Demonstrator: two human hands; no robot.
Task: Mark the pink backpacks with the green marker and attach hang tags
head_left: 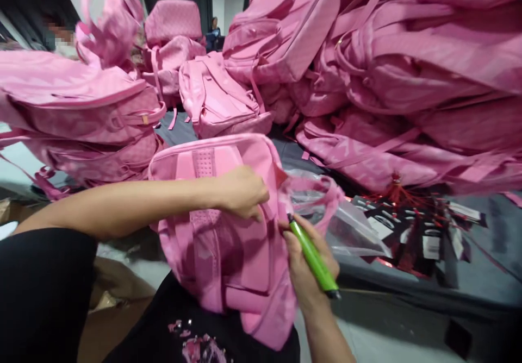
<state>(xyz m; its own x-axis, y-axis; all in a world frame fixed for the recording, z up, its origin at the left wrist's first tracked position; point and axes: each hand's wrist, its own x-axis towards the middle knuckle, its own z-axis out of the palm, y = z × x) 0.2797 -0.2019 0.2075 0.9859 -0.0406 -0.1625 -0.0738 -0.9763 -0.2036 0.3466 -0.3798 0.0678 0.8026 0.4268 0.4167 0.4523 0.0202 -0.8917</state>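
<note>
A pink backpack leans upright on my lap, its padded panel and a wide strap facing me. My left hand reaches across it, fingers curled closed near its right edge; what they pinch, if anything, is hidden. On the right side, my right hand is closed around a green pen-like tool with black ends, its fingertips against the bag's edge. Looped pink straps stick out beyond that hand. A small orange-red patch shows at the bag's upper right edge.
Pink backpacks pile high on the right, with another stack on the left. Black tags with red strings and clear plastic lie on the grey tabletop. Pink scraps rest on my lap. A person is far behind.
</note>
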